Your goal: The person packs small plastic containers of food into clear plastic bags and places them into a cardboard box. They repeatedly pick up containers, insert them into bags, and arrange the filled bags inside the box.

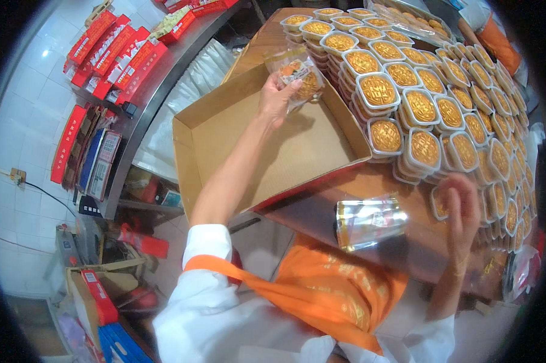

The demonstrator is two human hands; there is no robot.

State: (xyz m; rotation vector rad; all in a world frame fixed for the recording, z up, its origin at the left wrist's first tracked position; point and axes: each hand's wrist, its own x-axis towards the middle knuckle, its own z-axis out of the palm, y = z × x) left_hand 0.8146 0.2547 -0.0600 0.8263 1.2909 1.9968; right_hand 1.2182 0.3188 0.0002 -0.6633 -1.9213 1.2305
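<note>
My left hand (280,97) grips a clear, gold-edged plastic bag (307,81) holding a mooncake, above the far side of a shallow cardboard box (273,145). At the right, my right hand (459,208) is blurred by motion beside a mooncake in a plastic tray (438,204); whether it touches the tray cannot be told. Between the box and my right hand, flat gold-edged plastic bags (370,222) lie on the wooden table (413,245). Stacks of golden mooncakes in clear trays (377,90) cover the table's far right part.
On the left, a metal counter (150,95) bears red cartons (139,68) and a calculator (109,147). White plastic sheeting (182,95) hangs beyond the box. A tray of wrapped baked goods (413,20) stands at the back. Another person in an orange apron (497,41) is at the upper right.
</note>
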